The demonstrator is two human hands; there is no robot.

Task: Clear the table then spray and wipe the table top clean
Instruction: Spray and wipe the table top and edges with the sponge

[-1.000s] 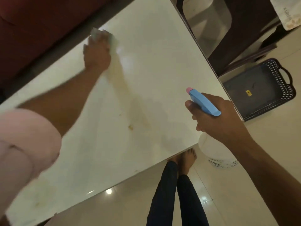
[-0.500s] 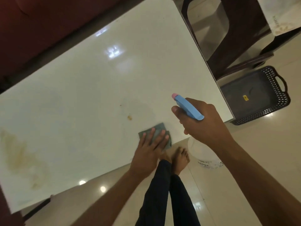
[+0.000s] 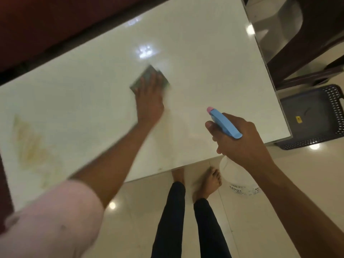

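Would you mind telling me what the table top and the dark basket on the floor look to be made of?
Table top: probably polished stone or glass, since it mirrors the lights sharply. Basket: likely moulded plastic, matte, with a perforated lattice rim.

Green cloth [image 3: 149, 76] flat on glossy white table [image 3: 204, 62].

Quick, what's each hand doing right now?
Left hand: open, flat, pressing the grey-green cloth onto the white tabletop.
Right hand: gripping the blue-headed spray bottle.

Blurred print on the spray bottle [image 3: 240, 181] cannot be read
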